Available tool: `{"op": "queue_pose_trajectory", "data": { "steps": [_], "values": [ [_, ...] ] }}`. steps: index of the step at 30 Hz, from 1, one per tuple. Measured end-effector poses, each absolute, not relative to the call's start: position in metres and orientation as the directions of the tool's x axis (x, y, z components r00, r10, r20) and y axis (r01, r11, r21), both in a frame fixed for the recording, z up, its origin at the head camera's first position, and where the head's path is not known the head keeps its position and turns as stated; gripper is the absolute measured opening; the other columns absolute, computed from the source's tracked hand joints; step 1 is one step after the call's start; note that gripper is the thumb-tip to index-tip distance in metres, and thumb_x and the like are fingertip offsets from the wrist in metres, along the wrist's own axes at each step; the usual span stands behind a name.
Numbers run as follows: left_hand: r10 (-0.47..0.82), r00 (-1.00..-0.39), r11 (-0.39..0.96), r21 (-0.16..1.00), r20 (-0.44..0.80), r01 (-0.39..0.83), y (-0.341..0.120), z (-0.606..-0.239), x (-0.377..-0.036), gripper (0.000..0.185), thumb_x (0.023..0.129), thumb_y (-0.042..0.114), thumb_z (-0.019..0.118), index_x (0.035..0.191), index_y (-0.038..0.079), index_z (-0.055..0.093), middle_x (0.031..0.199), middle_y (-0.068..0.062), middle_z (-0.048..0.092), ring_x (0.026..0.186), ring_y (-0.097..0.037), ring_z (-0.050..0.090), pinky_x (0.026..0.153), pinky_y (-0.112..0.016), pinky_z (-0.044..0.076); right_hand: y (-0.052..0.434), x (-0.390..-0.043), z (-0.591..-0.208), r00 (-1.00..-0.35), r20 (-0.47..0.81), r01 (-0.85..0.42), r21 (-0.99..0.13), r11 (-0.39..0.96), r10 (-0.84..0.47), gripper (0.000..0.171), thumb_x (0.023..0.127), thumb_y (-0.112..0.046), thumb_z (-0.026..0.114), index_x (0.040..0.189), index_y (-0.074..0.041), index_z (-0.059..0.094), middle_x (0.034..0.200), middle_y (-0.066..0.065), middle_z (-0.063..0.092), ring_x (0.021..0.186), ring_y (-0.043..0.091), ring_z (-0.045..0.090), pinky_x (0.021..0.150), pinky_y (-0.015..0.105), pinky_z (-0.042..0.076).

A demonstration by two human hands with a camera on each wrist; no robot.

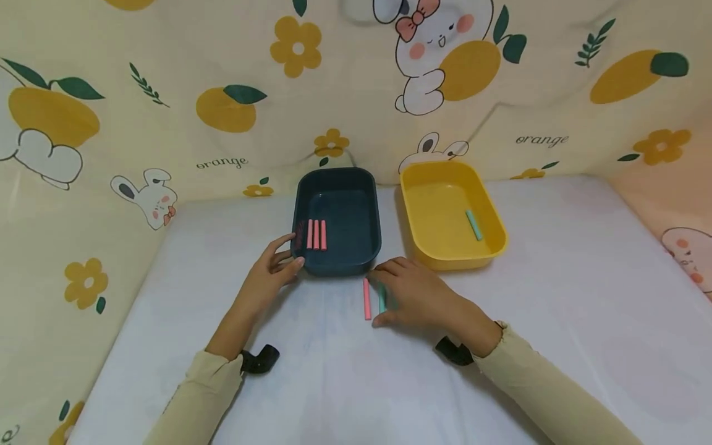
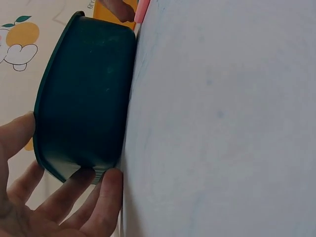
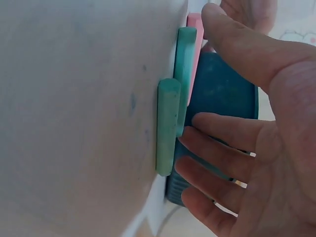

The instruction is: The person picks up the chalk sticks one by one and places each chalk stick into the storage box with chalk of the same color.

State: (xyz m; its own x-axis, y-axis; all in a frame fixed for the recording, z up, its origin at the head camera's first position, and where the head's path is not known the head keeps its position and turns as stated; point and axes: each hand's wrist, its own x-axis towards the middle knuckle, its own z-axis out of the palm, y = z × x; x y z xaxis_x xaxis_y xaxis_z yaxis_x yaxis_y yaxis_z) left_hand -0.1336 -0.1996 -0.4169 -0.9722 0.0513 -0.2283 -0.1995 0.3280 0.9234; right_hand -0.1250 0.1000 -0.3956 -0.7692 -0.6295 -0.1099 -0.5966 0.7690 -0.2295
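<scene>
My left hand (image 1: 268, 272) holds the front left corner of a dark blue bin (image 1: 345, 270), thumb at the front rim and fingers along the left wall. Three pink chalk sticks (image 1: 316, 235) lie side by side in that bin. In front of it, my right hand (image 1: 417, 293) arches over chalk on the table, its thumb and fingers spread apart. A pink chalk stick (image 1: 367, 299) lies just left of this hand. The right wrist view shows two green chalk sticks, a nearer one (image 3: 168, 128) and a farther one (image 3: 185, 74), between the thumb and fingers.
A yellow bin (image 1: 436, 247) stands right of the dark blue one, with one green chalk stick (image 1: 474, 225) inside. White cloth (image 1: 334, 383) covers the table. Behind rises a cream printed curtain (image 1: 345, 93). Black wrist cameras (image 1: 260, 360) sit at both cuffs.
</scene>
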Motion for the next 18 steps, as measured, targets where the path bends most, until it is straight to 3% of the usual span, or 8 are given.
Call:
{"op": "queue_pose_trajectory", "data": {
  "steps": [18],
  "values": [
    [0.052, -0.969, 0.335, 0.918, -0.242, -0.211, -0.1993, -0.4132, -0.1396, 0.065, 0.097, 0.038, 0.064, 0.153, 0.038, 0.031, 0.155, -0.013, 0.044, 0.134, -0.03, 0.053, 0.106, -0.048, 0.049, 0.0937, -0.1253, -0.4003, -0.779, -0.114, -0.583, -0.23, 0.78, -0.616, 0.08, 0.079, -0.06, 0.075, 0.142, -0.015, 0.054, 0.143, 0.004, 0.056, 0.133, 0.028, 0.049, 0.113, 0.049, 0.038]
  ]
}}
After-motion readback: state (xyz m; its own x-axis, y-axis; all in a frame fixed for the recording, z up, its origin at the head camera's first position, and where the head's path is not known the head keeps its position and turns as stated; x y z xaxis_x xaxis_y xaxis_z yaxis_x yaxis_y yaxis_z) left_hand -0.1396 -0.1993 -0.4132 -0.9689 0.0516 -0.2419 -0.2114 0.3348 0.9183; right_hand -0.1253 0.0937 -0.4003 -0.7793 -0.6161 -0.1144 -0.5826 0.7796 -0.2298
